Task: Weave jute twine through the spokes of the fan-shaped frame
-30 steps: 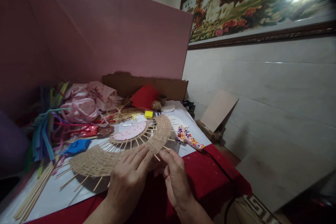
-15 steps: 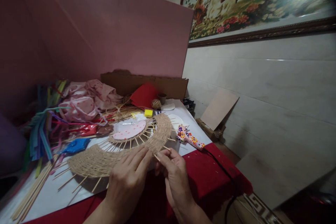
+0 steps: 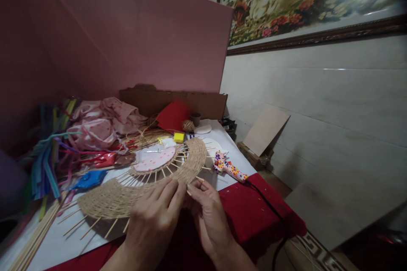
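Note:
A curved, fan-shaped piece woven from tan twine (image 3: pixel 108 199) over thin wooden sticks lies on the table, its bare stick ends poking out around the outer edge. Over its near edge rests my left hand (image 3: pixel 155 216), fingers close together and gripping the weave, thumb hidden. My right hand (image 3: pixel 208 211) pinches at the outer edge just beside it, thumb and fingers closed around a stick end; any twine there is too small to make out. Within the inner curve sits a pink dotted fabric piece (image 3: pixel 155 161), with sticks radiating between it and the weave.
A flower-patterned glue gun (image 3: pixel 230 169) with a black cord lies to the right. Left are loose sticks (image 3: pixel 34 237), a blue packet (image 3: pixel 90 179), coloured pipe cleaners (image 3: pixel 44 169) and pink cloth (image 3: pixel 95 123). Behind stand a yellow block (image 3: pixel 178 137), twine ball (image 3: pixel 188 125) and red sheet (image 3: pixel 173 115).
The woven piece's left end has shifted slightly left and down. My right fingers have drawn in closer to the weave and my left hand, which stays on the piece.

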Motion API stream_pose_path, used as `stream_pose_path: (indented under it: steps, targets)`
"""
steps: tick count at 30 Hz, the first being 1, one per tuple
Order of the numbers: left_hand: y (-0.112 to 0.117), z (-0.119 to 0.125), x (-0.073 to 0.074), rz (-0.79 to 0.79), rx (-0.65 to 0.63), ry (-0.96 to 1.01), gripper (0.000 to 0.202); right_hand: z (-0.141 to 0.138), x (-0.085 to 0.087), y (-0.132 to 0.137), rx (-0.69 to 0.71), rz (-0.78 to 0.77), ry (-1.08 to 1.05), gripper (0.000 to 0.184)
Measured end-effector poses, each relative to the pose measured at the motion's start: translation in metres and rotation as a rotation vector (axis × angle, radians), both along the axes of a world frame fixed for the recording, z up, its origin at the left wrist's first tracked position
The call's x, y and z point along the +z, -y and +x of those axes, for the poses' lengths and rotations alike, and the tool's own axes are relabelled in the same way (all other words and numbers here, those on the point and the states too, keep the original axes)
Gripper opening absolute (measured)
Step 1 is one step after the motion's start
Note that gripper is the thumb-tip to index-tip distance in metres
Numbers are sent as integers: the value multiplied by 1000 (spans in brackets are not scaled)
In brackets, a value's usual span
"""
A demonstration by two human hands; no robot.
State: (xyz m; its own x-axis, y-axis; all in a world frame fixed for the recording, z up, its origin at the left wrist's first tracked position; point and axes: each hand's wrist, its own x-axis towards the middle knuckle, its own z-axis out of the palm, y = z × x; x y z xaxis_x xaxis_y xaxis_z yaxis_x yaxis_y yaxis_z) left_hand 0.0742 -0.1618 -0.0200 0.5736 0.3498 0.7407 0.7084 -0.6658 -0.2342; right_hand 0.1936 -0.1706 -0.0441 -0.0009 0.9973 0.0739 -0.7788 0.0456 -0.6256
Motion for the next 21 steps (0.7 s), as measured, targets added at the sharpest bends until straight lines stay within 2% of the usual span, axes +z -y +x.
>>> stream_pose_path:
  steps: [5, 11, 16, 21]
  targets:
    - [-3, 3, 16, 19, 20, -71, 25, 0, 9, -2, -8, -18, 34, 9]
    - [-10, 4, 35, -27, 94, -97, 22, 0, 24, -16, -128, 53, 216, 13]
    - [-15, 0, 43, -13, 149, -59, 18, 7, 33, -18, -225, 95, 480, 20]
    - [-19, -4, 51, 35, 158, 4, 19, 8, 38, -13, -395, 156, 746, 13]
